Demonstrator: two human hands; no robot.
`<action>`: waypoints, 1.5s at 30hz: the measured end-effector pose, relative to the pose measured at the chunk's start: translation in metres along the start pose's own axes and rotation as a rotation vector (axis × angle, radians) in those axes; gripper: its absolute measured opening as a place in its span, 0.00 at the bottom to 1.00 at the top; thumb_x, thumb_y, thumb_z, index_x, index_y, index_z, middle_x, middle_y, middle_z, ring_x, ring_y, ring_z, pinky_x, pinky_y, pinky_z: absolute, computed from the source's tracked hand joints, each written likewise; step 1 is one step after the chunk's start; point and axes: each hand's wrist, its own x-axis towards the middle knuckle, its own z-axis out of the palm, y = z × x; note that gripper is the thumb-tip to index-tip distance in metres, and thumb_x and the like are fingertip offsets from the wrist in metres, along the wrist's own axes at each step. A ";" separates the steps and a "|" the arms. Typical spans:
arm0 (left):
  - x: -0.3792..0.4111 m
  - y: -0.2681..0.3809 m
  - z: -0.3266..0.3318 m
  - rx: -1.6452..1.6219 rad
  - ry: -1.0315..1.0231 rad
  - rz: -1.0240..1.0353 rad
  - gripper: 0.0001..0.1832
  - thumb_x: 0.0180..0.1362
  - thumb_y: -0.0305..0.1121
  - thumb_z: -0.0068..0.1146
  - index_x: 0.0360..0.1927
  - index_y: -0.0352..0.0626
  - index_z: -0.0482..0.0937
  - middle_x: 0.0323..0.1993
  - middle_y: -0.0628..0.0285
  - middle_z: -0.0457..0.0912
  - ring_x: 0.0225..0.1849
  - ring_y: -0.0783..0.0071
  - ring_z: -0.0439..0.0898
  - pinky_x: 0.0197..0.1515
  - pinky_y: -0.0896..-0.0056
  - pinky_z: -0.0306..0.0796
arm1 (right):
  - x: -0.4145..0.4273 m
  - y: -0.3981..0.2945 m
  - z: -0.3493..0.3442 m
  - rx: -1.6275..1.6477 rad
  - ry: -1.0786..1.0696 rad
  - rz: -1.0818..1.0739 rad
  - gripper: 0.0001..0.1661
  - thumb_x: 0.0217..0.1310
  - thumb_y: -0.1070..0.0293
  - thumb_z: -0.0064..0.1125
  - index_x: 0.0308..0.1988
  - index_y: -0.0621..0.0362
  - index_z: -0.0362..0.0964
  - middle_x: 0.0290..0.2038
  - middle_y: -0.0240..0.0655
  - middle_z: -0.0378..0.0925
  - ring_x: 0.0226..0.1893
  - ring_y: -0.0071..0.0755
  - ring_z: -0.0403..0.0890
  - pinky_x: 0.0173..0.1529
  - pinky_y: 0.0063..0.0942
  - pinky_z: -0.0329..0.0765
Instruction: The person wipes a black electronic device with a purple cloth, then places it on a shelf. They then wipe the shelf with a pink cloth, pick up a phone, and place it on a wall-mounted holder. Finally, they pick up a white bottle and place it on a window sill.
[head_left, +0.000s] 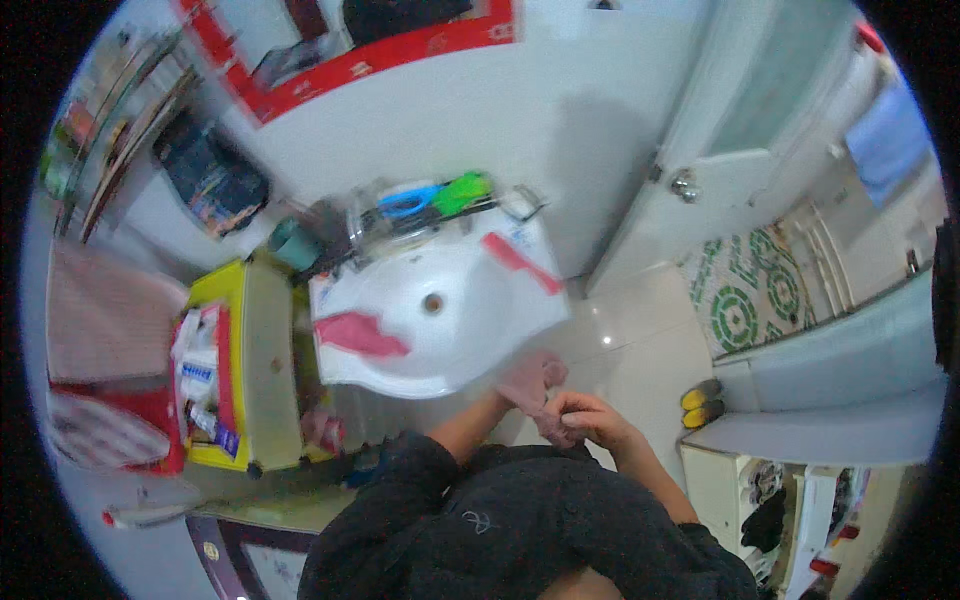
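Observation:
My left hand (525, 382) is largely covered by a dusty-pink cloth or glove (534, 391), which hangs near the front rim of a white washbasin (480, 330). The fingers of my right hand (589, 416) pinch the lower edge of this pink item, close to my body. Whether the left hand wears it or is wrapped in it I cannot tell. A pink cloth (360, 334) lies over the left side of the basin. On its right rim rests a pink brush or comb-shaped thing (521, 262), blurred. The basin's drain (433, 303) shows in the middle.
Behind the basin stand a blue item (409, 201) and a bright green item (463, 193). A yellow-and-cream cabinet (270, 367) with a red tray of packages is at left. A door with a round knob (684, 184) is at right, with slippers (701, 403) on the tiled floor.

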 end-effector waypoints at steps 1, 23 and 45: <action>0.038 -0.003 0.007 0.032 0.026 0.020 0.24 0.38 0.43 0.62 0.37 0.39 0.72 0.31 0.64 0.72 0.33 0.74 0.70 0.35 0.75 0.67 | -0.019 -0.005 -0.013 -0.006 0.037 -0.013 0.14 0.53 0.62 0.54 0.36 0.61 0.69 0.31 0.33 0.71 0.32 0.26 0.71 0.39 0.22 0.67; 0.402 0.139 0.238 -0.328 -0.369 -0.184 0.21 0.46 0.48 0.53 0.29 0.38 0.71 0.26 0.58 0.75 0.26 0.67 0.71 0.32 0.70 0.66 | -0.154 -0.070 -0.299 -0.279 1.067 -0.586 0.34 0.53 0.67 0.58 0.57 0.61 0.54 0.55 0.39 0.63 0.55 0.35 0.66 0.58 0.32 0.63; 0.761 0.226 0.297 0.595 -0.627 0.429 0.19 0.58 0.42 0.43 0.42 0.36 0.75 0.42 0.48 0.76 0.46 0.51 0.73 0.50 0.60 0.65 | -0.232 -0.256 -0.578 -1.077 1.450 -0.222 0.30 0.47 0.49 0.55 0.50 0.50 0.68 0.48 0.35 0.73 0.51 0.35 0.70 0.54 0.29 0.66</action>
